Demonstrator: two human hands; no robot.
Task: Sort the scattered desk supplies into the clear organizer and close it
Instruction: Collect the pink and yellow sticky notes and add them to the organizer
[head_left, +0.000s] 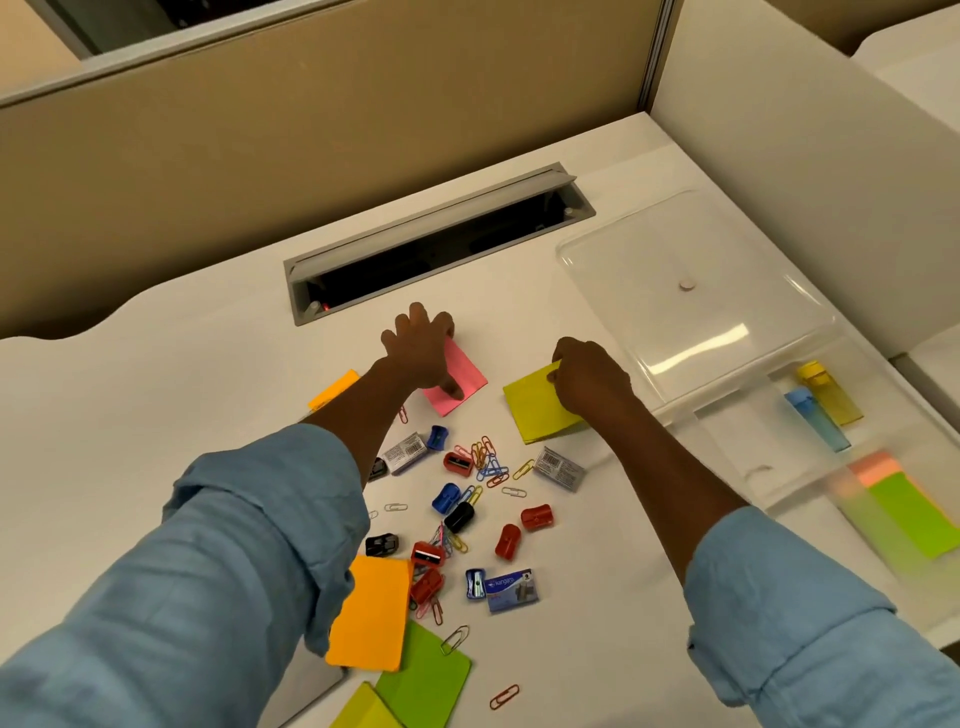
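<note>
My left hand lies on a pink sticky-note pad, fingers closed round its far end. My right hand grips the right edge of a yellow-green pad. The clear organizer stands at the right with its lid flung open behind it. Its compartments hold a blue and a yellow lighter-shaped item and green and orange pads. Between my arms lie coloured paper clips, sharpeners and staple boxes.
An orange pad and green pads lie near the front edge; another orange pad sits left of my left hand. An open grey cable hatch cuts the desk behind. Beige partition walls rise at the back and right.
</note>
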